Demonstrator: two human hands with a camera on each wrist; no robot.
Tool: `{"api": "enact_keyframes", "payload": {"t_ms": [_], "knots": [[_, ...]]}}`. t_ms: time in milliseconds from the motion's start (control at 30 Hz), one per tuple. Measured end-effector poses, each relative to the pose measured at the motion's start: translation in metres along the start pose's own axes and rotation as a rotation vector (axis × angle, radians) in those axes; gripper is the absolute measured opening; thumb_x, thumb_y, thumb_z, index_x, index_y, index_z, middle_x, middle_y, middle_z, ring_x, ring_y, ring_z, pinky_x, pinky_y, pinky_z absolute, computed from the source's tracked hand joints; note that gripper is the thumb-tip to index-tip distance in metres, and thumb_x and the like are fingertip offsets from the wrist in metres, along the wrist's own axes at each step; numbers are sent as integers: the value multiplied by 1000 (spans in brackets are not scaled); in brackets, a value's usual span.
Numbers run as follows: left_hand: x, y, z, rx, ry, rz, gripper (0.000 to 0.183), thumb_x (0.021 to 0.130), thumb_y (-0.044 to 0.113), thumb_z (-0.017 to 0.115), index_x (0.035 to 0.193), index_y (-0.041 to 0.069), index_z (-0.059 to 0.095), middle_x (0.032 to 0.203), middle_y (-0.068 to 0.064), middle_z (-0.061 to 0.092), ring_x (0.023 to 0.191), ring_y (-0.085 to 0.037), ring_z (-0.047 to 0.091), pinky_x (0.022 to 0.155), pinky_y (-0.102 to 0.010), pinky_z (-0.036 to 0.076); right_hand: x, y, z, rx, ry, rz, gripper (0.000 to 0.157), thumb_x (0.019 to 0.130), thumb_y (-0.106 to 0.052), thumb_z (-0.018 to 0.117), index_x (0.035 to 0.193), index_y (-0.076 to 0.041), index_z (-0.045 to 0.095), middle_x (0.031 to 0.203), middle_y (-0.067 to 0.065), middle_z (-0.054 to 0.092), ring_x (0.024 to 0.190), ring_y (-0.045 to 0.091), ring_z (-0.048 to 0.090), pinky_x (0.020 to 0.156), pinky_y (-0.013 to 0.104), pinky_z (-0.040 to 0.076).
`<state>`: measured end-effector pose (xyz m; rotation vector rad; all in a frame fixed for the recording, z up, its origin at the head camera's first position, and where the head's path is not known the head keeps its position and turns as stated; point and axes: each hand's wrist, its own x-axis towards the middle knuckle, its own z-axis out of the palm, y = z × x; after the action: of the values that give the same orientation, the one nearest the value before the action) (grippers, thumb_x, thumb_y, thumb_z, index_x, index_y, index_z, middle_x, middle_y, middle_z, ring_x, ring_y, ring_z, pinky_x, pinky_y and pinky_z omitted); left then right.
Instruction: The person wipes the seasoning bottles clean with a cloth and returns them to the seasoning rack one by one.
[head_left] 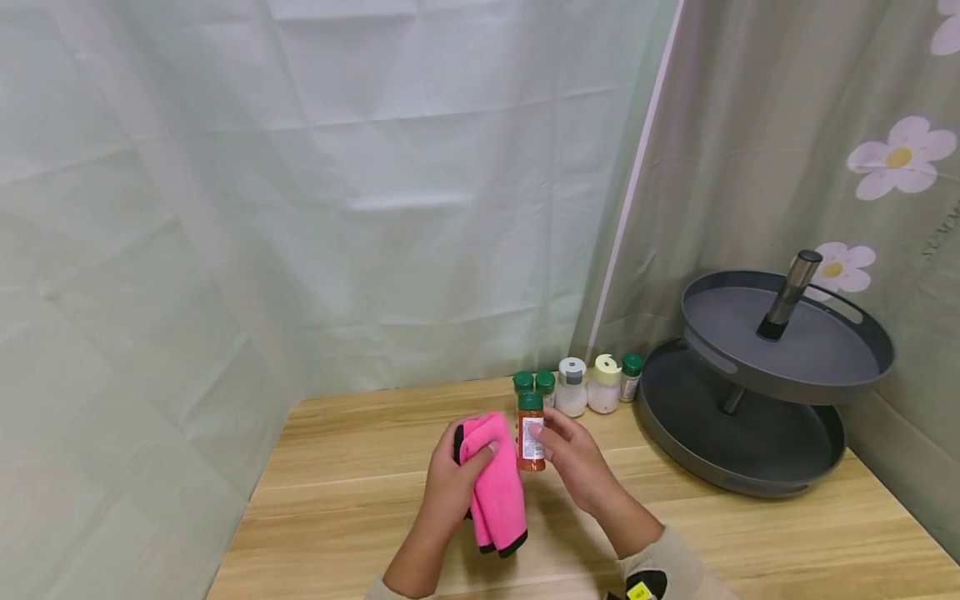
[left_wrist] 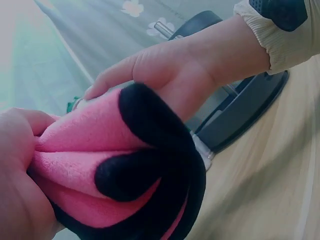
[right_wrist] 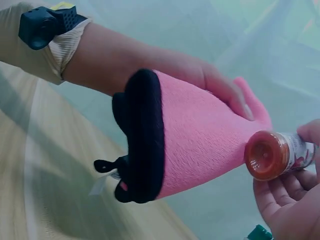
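Observation:
In the head view my left hand grips a folded pink cloth with black edging, thumb on top. Just to its right, my right hand holds a spice jar with a green cap, a white label and orange-red contents, upright above the table. The right wrist view shows the orange base of the spice jar close against the pink cloth; whether they touch I cannot tell. Seen from the left wrist, the cloth hides most of the jar and the right hand's fingertips.
Along the back edge of the wooden table stand several jars, among them a white-lidded shaker, a yellow-lidded shaker and a green-capped jar. A dark grey two-tier round tray occupies the right side. Curtains hang behind.

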<state>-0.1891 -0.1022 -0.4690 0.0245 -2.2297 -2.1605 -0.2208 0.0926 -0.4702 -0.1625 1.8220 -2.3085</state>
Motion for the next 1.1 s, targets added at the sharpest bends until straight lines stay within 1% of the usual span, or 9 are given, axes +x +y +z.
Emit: {"api": "enact_keyframes", "payload": {"t_ms": [167,267,367,467,533,700,867,967,1100], "knots": [[-1,0,3,-69,-40,-26,44,92,18,72,132,10,56,116,-12,63,92,-18,63,81,-34,55,0,-6,-3,109,53,-84,51,100,-14,54,146,4,41,130,15,54,107,16,64,90,26,56],[-2,-2,5,-90,-69,-43,41,91,16,71,127,6,55,108,-9,63,87,-17,63,78,-33,54,0,-8,-4,166,35,-137,52,103,-14,50,151,-2,35,132,9,54,109,13,64,92,26,56],[-2,-5,6,-92,-113,-68,37,91,16,70,124,5,56,101,-5,63,85,-16,63,75,-32,54,-1,-8,-5,214,7,-174,51,105,-16,47,153,-9,32,130,1,59,113,11,64,96,26,55],[-3,-8,8,-80,-157,-86,37,91,19,70,123,6,56,100,-4,63,85,-16,63,75,-32,55,-1,-6,-5,243,-13,-204,46,107,-19,46,151,-13,33,125,-3,66,116,12,66,99,27,54],[-3,-9,9,-72,-176,-90,38,92,22,71,124,7,57,101,-5,64,86,-16,64,76,-33,55,-1,-4,-4,252,-18,-218,43,107,-19,44,149,-14,34,123,-1,70,118,13,67,100,28,54],[-4,-8,12,-73,-187,-92,40,92,24,72,125,8,58,106,-6,65,89,-17,65,78,-33,55,0,1,0,248,46,-196,40,107,-20,47,146,-18,37,121,0,71,112,13,70,96,30,56],[-4,-8,12,-85,-178,-92,41,91,23,72,126,8,58,108,-7,65,90,-17,65,79,-34,55,2,7,0,244,83,-190,40,107,-19,49,144,-15,36,118,0,72,107,13,71,93,30,57],[-4,-7,11,-91,-158,-88,42,91,22,72,127,8,57,108,-7,65,91,-18,65,80,-34,55,4,10,0,239,90,-171,38,106,-20,50,142,-12,38,113,-3,73,104,11,72,91,30,58],[-3,-7,10,-111,-120,-75,40,92,19,69,128,7,56,107,-6,64,91,-17,64,80,-33,55,5,13,1,247,84,-133,45,106,-22,50,142,0,34,108,-3,72,97,10,72,88,28,59]]}}
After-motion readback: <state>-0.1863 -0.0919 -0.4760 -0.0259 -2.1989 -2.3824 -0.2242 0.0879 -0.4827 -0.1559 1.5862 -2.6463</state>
